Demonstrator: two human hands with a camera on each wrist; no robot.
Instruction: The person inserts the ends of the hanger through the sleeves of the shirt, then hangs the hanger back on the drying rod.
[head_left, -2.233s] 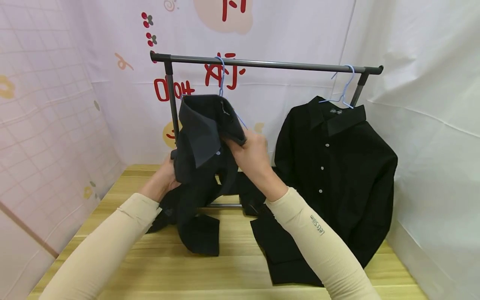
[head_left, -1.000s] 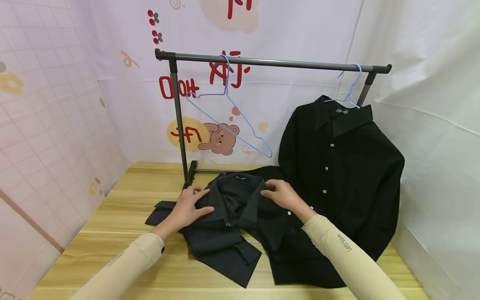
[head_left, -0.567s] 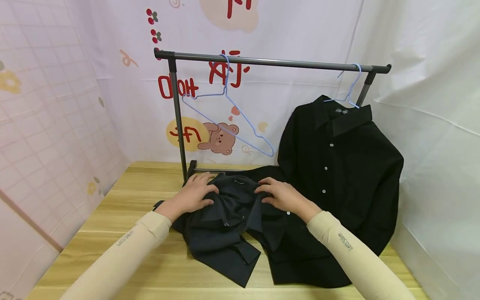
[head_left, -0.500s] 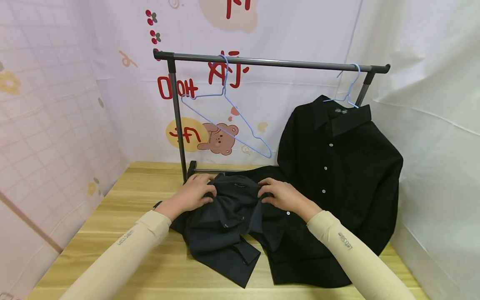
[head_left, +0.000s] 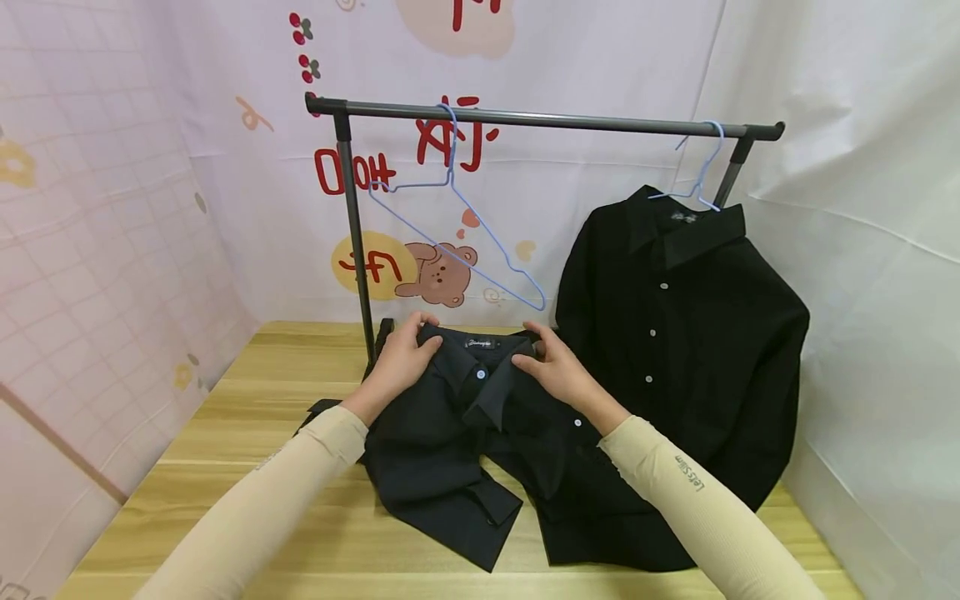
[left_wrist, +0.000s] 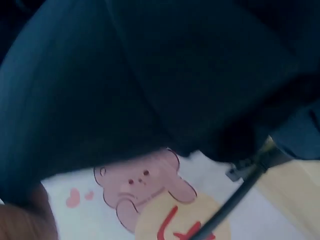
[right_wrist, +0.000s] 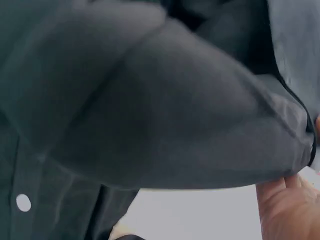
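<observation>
- Left hand (head_left: 401,358) pinches the dark shirt (head_left: 420,433) near its collar (head_left: 491,404)
- Right hand (head_left: 558,367) clamped on the other side
- Shirt's partly on the table (head_left: 300,533), below 1 bare blue hanger (head_left: 453,150)
- 1 black button-up (head_left: 690,342) hangs alongside

"LetsSlim" on right sleeve (head_left: 705,504), collar label (head_left: 482,343) blurred

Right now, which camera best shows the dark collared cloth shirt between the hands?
The head view: it shows that shirt most fully, including its white-lettered label and pale collar button. Both wrist views give partial, blurred close-ups of it.
</observation>
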